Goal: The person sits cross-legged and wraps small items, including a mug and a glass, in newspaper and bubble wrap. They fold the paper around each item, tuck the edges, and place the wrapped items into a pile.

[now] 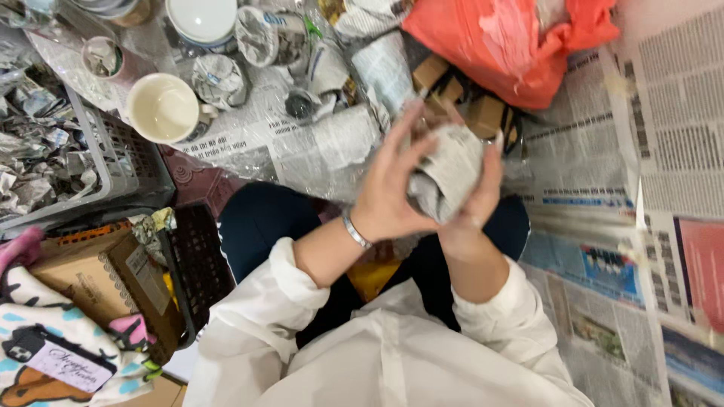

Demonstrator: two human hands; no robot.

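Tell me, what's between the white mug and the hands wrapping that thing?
In the head view, between the white mug and the hands' newspaper bundle lie newspaper sheets and one wrapped roll.

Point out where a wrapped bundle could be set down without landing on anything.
Flat newspaper sheets lie bare to the image's right of the hands, between the orange bag and the knee. Crowded: the stretch above the hands, packed with a white mug and paper-wrapped pieces; the grey basket is full.

Both arms are bending inward, left hand (pixel 392 188) and right hand (pixel 477 197) cupping together, fingers curling, white sleeves pushed up.
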